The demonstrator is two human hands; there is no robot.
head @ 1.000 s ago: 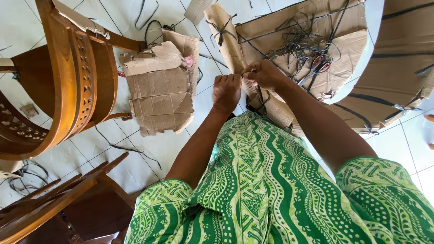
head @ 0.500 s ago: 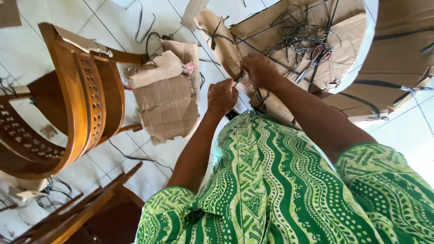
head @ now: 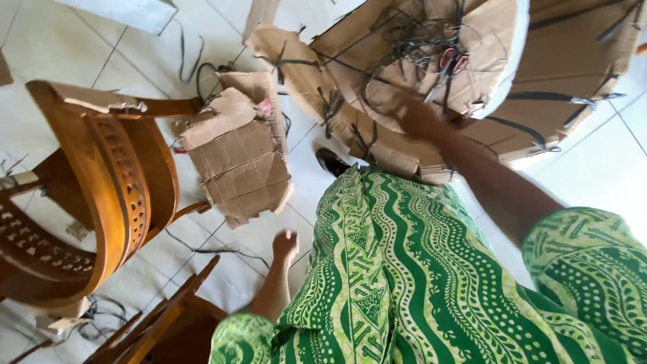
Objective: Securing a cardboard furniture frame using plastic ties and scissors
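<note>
My right hand [head: 419, 116] reaches out onto the big cardboard sheet [head: 499, 40] lying on the floor at the top of the view, just below a tangle of dark straps [head: 411, 40] and beside red-handled scissors [head: 450, 64]. It is blurred, so I cannot tell whether its grip is wide, narrow or holding anything. More flat brown cardboard [head: 573, 61] bound with black strapping lies beyond it toward the top right corner. A smaller torn cardboard piece [head: 239, 158] with a pink scrap on it lies on the white floor tiles [head: 60, 47] at centre left. My left hand [head: 285, 244] hangs low beside my green patterned dress [head: 404, 269], fingers loosely spread, holding nothing. A carved wooden chair [head: 101, 189] lies tipped along the left edge.
</note>
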